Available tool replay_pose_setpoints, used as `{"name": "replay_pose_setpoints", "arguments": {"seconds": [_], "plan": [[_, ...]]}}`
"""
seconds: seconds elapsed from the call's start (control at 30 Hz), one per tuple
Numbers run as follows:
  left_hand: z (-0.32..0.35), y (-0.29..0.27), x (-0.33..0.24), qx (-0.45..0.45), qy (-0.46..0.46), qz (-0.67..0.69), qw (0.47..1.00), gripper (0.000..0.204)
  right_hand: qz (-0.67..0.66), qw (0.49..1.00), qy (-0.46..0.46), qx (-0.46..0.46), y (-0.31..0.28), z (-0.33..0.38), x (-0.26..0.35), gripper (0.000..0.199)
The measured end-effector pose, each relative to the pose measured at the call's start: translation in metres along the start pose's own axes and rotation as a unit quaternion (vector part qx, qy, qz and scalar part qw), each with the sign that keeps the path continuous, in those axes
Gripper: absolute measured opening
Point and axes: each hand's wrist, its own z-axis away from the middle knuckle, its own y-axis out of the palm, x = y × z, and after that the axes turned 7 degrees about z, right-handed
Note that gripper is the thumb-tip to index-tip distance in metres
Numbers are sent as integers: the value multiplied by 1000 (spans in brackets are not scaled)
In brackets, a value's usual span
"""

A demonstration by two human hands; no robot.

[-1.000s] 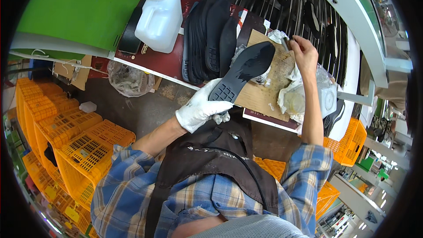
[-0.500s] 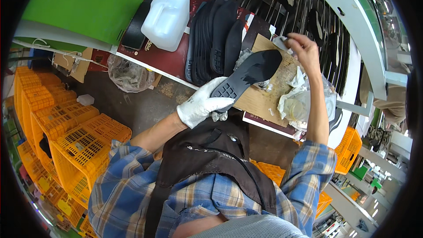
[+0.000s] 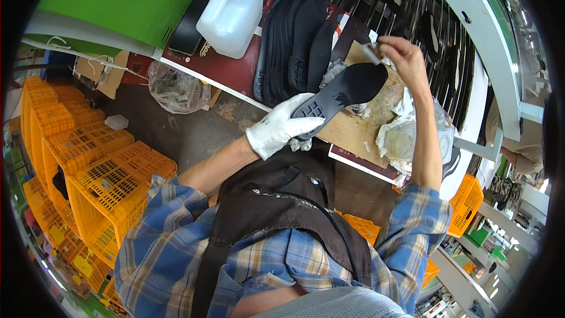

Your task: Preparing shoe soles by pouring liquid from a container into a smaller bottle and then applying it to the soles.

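In my white-gloved left hand is a black shoe sole, gripped by its heel end, where a grid pattern shows. The front part of the sole looks darker than the middle, with a ragged, streaky edge between them. My bare right hand pinches a small whitish-grey piece just past the toe end. That piece is blurred, so I cannot tell its kind or whether it touches the sole. Beyond the left hand, several more black soles stand in a row, packed side by side.
A white plastic jug stands left of the soles. Under the held sole lies stained cardboard, with a plastic-wrapped container at its right. Rods of a rack or conveyor run behind. Yellow crates are stacked at left.
The view has shifted slightly, moving the scene up and to the right. Against the sole, the small piece in my right hand sits a little further left. My left hand keeps its grip.
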Motion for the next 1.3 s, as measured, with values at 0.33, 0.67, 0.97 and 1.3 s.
{"name": "replay_pose_setpoints", "arguments": {"seconds": [0.33,0.67,0.97,1.3], "plan": [[-3,1,6,10,15,44,999,60,-21,977,-112,180,30,18,26,20],[2,9,3,36,9,75,996,59,-4,977,-159,140,46,31,41,20],[7,10,2,52,12,90,994,60,184,947,-217,-149,39,52,38,19],[3,10,2,103,-11,165,981,50,162,947,-259,-97,31,117,63,25]]}}
